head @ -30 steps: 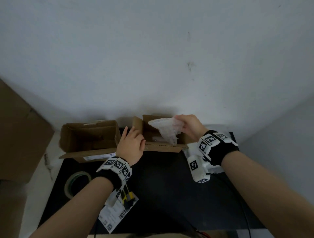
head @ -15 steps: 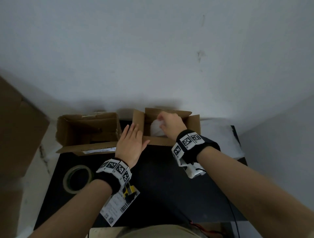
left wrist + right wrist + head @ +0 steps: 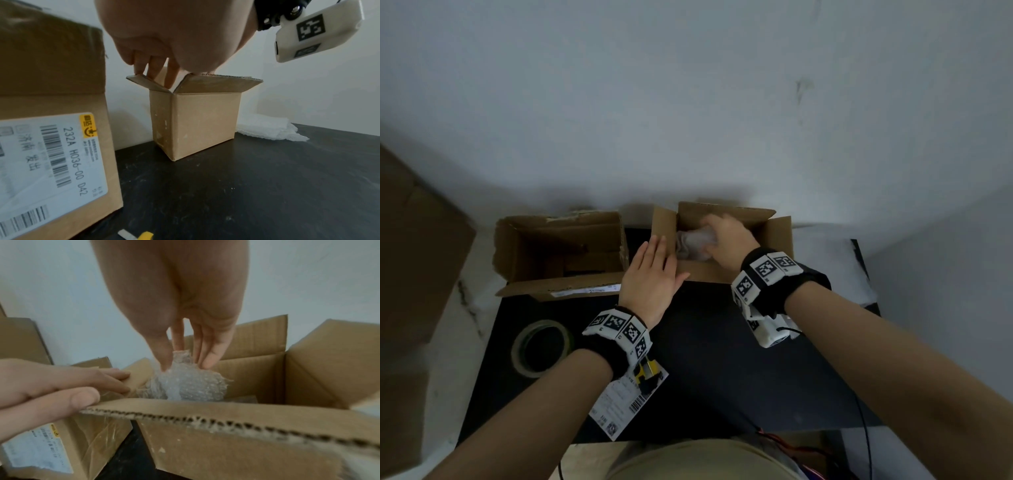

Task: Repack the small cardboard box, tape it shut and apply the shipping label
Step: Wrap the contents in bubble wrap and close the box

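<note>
The small cardboard box stands at the back of the black table with its flaps open. My right hand reaches into it from above and pinches the top of a crumpled wad of bubble wrap that sits inside. My left hand lies flat with straight fingers on the box's left flap, thumb on the near flap. The shipping label lies on the table, partly under my left wrist. A tape roll lies at the front left.
A larger open box with a printed label stands left of the small one. A sheet of bubble wrap lies at the table's back right. A yellow-and-black object rests on the label. Big cardboard stands beside the table, left.
My right hand has carried the bubble wrap from above the small box down into it, crumpling it. My left hand's fingers have straightened and now lie flat on the flap.
</note>
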